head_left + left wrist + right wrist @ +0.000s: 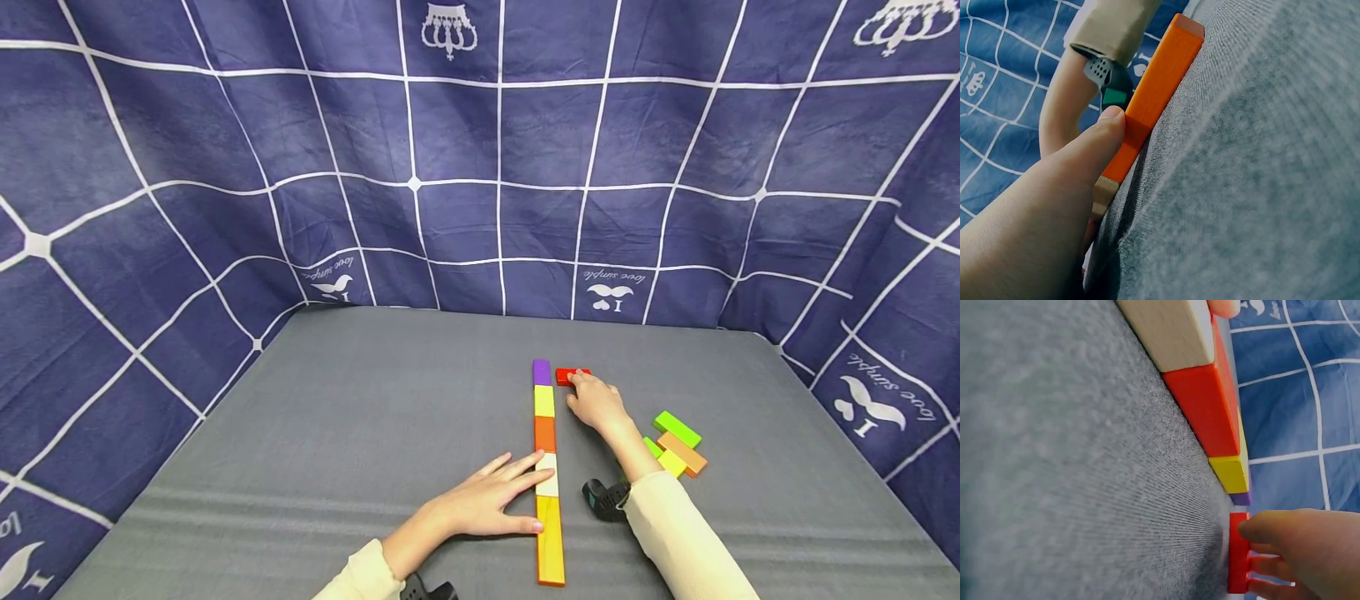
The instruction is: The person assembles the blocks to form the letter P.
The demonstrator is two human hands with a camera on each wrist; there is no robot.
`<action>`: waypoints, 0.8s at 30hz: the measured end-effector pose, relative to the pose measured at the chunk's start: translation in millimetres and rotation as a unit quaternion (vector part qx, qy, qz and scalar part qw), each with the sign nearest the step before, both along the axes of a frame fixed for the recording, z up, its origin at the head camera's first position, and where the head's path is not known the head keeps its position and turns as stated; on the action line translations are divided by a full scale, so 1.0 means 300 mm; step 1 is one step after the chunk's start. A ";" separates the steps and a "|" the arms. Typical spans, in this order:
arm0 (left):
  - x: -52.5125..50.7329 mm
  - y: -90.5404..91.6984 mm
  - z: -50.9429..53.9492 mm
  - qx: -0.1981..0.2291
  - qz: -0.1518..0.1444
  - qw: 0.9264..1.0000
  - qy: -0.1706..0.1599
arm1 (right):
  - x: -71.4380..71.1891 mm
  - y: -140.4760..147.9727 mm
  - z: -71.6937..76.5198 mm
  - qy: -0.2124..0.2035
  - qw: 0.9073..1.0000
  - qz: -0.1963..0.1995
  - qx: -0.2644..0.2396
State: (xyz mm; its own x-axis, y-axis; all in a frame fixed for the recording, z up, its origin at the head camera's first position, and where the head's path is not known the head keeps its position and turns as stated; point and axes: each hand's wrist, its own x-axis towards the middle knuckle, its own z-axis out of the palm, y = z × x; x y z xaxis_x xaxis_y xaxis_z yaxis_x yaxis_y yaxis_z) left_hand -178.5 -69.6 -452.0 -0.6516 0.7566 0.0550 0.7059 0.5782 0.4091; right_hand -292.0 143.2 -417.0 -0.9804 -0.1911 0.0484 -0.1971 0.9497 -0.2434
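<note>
A straight row of coloured wooden blocks runs away from me. From far to near come a purple block (542, 372), a yellow block (543, 401), an orange-red block (545, 434), a white block (547, 486) and a long yellow-topped block (551, 554), whose side looks orange in the left wrist view. My left hand (491, 500) lies with spread fingers against the row, two fingertips over the white block and the thumb touching the long one. Right of the purple block, my right hand (596, 400) holds a red block (1238, 562) flat on the cloth, between thumb and bent fingers.
Right of my right forearm lies a loose pile: a green block (677, 428), an orange block (684, 454), a yellow block (671, 463) and another green piece partly hidden by the arm. Grey cloth (337, 417) covers the table; a blue checked curtain (457, 217) hangs behind and beside it.
</note>
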 end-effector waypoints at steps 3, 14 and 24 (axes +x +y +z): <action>-0.002 0.002 0.001 0.000 0.000 1.000 0.008 | -0.021 0.000 -0.001 0.000 1.000 0.001 -0.003; -0.002 0.003 0.000 0.000 -0.003 1.000 0.004 | -0.058 0.001 -0.031 0.021 0.999 0.010 -0.029; 0.002 0.003 0.004 -0.002 -0.003 1.000 0.011 | -0.055 -0.003 -0.049 0.037 0.999 0.011 -0.033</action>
State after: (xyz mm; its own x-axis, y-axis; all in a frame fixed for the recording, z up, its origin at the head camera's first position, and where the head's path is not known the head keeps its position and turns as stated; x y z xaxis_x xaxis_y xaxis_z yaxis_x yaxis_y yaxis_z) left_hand -177.7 -68.8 -451.0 -0.6463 0.7602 0.0661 0.7177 0.5762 0.3909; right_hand -308.4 142.4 -431.7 -0.9692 -0.2067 0.1340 -0.2377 0.9274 -0.2888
